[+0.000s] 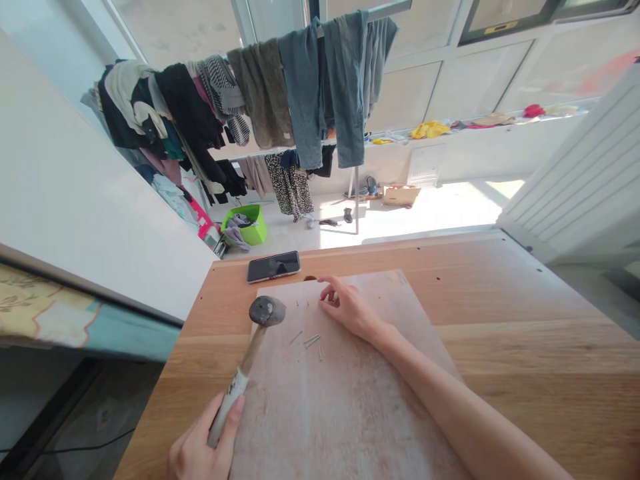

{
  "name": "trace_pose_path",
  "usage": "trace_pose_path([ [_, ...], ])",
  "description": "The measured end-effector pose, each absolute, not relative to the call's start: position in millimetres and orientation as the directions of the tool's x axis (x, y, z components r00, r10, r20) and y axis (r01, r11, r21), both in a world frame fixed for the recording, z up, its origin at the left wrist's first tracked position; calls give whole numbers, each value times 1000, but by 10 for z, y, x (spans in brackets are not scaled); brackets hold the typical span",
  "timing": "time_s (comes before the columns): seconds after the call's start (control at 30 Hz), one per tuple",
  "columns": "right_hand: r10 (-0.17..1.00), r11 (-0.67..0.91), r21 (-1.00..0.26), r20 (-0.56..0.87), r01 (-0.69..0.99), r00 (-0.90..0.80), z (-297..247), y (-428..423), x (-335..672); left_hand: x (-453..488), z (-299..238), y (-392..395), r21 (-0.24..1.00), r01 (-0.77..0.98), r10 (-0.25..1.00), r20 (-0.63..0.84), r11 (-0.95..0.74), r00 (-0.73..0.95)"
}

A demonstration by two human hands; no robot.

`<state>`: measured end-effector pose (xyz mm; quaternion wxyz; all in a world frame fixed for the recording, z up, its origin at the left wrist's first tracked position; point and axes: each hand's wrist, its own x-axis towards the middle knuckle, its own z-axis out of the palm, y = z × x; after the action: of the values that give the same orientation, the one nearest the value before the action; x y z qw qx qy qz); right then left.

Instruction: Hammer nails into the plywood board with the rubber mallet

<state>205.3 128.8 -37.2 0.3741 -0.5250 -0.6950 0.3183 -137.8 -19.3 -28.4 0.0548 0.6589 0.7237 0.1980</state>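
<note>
Think of a clock lying on the middle of the board [340,407], with twelve pointing away from me. My left hand [197,453] is at eight, wrapped round the handle of a hammer [245,367]. The hammer's fat dark head is between ten and eleven. It looks heavy, and the handle looks stiff, so the low, pale part is a good place to hold. I can't tell if the head is rubber or metal. Past it, at eleven, a phone [273,267] lies on the worktop [525,320], and its glass could crack. Two tiny sticks [308,304] seem to stand up from the board at eleven, too small to know for sure. Between eleven and twelve, a round brown thing [310,278] is partly hidden at the far edge. Loose nails [312,341] lie nearer me at eleven. They look light, hard and slippery, best pinched in the middle. The board looks flat and stiff, but its near end is cut off. My right hand [347,307] is at twelve over the board, fingers curled close together. I can't tell if they pinch a nail.
</note>
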Motion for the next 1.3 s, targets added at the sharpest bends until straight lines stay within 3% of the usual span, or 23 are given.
trace_pose_path([
  [0.27,950,310,-811,247,496,-190,-424,1296,2035,-779,-89,56,419,900,968,250,-119,12],
  [0.47,944,331,-808,284,487,-171,-441,1301,2046,-504,-66,133,380,900,932,354,-214,72],
  [0.7,935,355,-809,297,469,-196,-453,1299,2047,-462,-36,100,422,895,957,288,-149,24],
  [0.87,947,320,-825,262,466,-187,-346,1284,2230,-543,-77,-17,538,843,967,223,-20,-119],
  [0.93,940,324,-802,214,502,-264,-225,1249,2295,-575,-112,-90,571,819,965,173,64,-196],
  [1.1,758,553,-598,73,580,-648,129,1053,2112,-549,-163,-202,650,733,935,98,200,-342],
  [1.23,696,670,-306,-56,676,-716,269,950,1774,-527,-164,-216,689,698,927,104,194,-361],
  [1.3,709,661,-242,-110,710,-697,289,949,1667,-551,-183,-216,672,719,933,119,177,-341],
])
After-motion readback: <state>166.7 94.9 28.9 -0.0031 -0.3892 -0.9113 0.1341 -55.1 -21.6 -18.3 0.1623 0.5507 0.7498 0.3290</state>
